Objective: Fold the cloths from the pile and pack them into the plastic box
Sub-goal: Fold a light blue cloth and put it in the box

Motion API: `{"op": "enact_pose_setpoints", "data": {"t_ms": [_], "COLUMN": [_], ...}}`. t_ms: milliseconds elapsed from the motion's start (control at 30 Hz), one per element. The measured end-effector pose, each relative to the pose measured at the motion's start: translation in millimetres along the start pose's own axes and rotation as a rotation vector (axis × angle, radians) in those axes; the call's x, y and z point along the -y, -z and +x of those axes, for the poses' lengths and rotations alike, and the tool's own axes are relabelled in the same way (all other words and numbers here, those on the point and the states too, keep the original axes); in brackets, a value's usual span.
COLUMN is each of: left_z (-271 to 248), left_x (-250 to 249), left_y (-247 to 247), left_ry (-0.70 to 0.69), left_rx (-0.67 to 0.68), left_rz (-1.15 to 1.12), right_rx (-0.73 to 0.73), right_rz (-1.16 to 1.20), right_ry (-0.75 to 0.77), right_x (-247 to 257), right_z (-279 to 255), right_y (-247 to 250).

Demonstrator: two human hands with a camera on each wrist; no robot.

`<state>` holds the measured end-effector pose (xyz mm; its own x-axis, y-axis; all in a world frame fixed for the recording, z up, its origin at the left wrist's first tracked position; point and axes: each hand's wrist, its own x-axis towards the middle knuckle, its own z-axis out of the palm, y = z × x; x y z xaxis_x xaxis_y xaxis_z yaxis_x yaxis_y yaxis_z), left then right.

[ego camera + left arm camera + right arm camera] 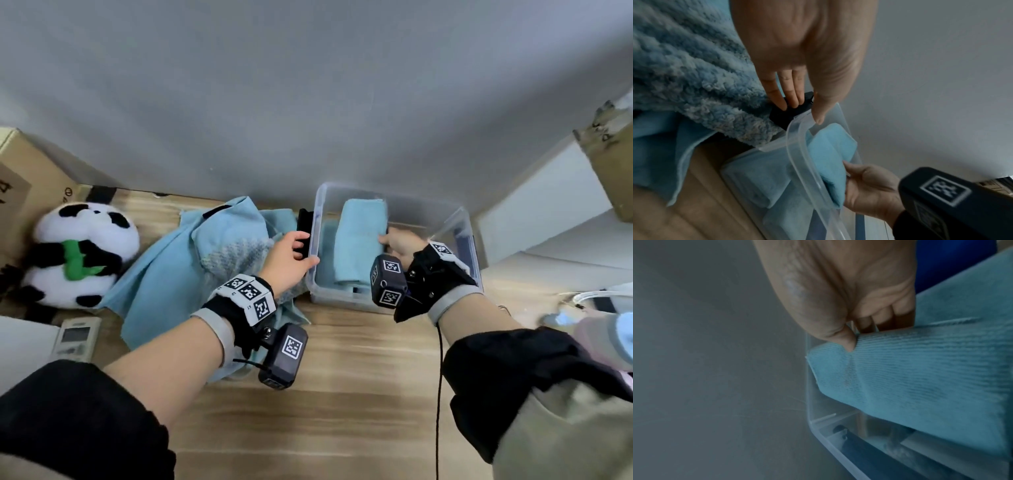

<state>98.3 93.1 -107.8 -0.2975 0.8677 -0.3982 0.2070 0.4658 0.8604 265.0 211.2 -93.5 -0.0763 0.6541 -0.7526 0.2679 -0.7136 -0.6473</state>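
Right hand (399,241) pinches the folded cloth (359,240) at its 3 o'clock edge. The cloth likely handles soft and light. Left hand (287,260) pinches the plastic box (337,298) rim.

Free over bare worktop (359,377) in front of box (339,300). Blocked left by pile (164,270) against it, behind by wall (308,102). Open inside, right of cloth (359,240).
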Motion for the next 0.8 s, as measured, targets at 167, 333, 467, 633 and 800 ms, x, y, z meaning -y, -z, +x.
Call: {"op": "enact_pose_setpoints", "data": {"t_ms": [167, 333, 467, 633, 800], "left_z": [2.1, 2.5, 3.5, -7.2, -27.7], "left_x": [5.1, 9.6, 12.7, 27.3, 61.3], "left_y": [0.5, -1.1, -1.4, 7.5, 34.4], "left_ry": [-0.013, -0.056, -0.080, -0.137, 0.077], "left_rx": [-0.004, -0.017, -0.018, -0.233, -0.308], "left_rz": [-0.068, -0.091, -0.098, -0.092, 0.388], "right_rx": [0.047, 0.051, 0.015, -0.028, 0.011], "right_rz": [-0.121, -0.198, -0.183, -0.086, -0.037], "right_ry": [-0.063, -0.070, -0.065, -0.021, 0.127], "right_x": [-6.9, -19.0, -22.9, -17.5, -21.2], "right_z": [18.9, 26.0, 31.3, 12.0, -24.9], "right_y": [-26.2, -34.3, -28.3, -9.0, 2.5]}}
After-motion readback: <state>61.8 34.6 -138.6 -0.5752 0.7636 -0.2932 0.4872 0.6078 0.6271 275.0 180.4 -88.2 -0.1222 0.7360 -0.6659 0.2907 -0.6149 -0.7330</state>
